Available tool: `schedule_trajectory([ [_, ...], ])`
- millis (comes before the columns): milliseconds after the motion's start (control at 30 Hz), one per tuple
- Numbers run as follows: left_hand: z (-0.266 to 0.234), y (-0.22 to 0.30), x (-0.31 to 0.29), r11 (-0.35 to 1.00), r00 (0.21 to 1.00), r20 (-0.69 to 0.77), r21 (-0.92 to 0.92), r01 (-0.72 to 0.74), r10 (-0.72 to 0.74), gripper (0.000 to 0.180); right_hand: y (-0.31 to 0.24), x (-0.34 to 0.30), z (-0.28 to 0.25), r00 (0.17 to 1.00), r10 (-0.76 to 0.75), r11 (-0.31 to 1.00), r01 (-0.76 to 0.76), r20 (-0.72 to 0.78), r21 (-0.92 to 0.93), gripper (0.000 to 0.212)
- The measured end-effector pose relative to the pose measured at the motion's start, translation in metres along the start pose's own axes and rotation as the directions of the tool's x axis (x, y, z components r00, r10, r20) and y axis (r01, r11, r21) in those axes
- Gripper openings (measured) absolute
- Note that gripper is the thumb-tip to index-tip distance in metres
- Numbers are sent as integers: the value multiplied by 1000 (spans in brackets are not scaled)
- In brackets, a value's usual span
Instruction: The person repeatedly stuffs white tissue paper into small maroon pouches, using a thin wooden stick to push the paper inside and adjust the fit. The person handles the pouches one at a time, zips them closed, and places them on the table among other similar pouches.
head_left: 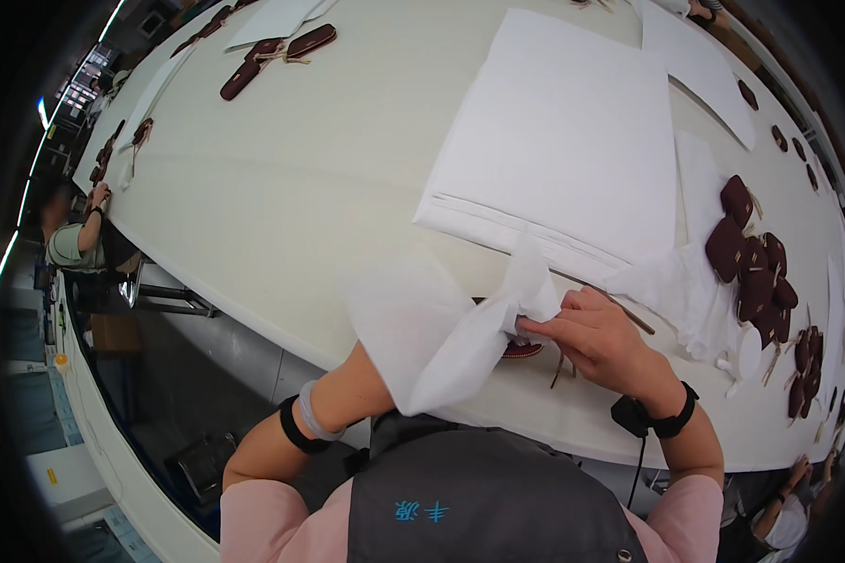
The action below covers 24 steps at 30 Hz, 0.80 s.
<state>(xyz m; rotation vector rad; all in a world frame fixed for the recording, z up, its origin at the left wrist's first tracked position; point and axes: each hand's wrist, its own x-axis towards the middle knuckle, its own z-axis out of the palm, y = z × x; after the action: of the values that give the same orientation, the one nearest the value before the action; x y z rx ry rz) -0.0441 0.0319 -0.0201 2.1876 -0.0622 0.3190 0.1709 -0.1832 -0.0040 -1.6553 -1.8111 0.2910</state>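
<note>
Our right hand (599,340) pinches white tissue paper (446,352) over a maroon zippered pouch (523,351).
It sits near us, mostly covered; we cannot tell our hidden left hand's grip; hard tugging could tear the paper.

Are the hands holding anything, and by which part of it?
The right hand seems to pinch white paper by its bunched right side. The left hand is hidden behind the paper, so its hold cannot be told.

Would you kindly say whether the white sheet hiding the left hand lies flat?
Not flat: the sheet rises in creased peaks at the right hand.
</note>
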Motion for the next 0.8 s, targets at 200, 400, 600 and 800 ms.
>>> schedule_trajectory([
  [200,4,-21,-4,997,1000,3,81,-16,16,40,-26,14,-16,984,70,945,-13,163,-326,46],
  [400,4,-39,-6,987,988,152,156,-37,14,40,-9,11,-22,832,299,945,-190,468,-267,37],
  [600,-5,-53,-5,952,979,202,303,-35,-28,20,3,2,-1,894,267,863,-56,359,-501,17],
  [800,-15,-49,9,970,953,280,239,43,-111,29,4,17,-11,865,242,915,-51,440,-401,15],
])
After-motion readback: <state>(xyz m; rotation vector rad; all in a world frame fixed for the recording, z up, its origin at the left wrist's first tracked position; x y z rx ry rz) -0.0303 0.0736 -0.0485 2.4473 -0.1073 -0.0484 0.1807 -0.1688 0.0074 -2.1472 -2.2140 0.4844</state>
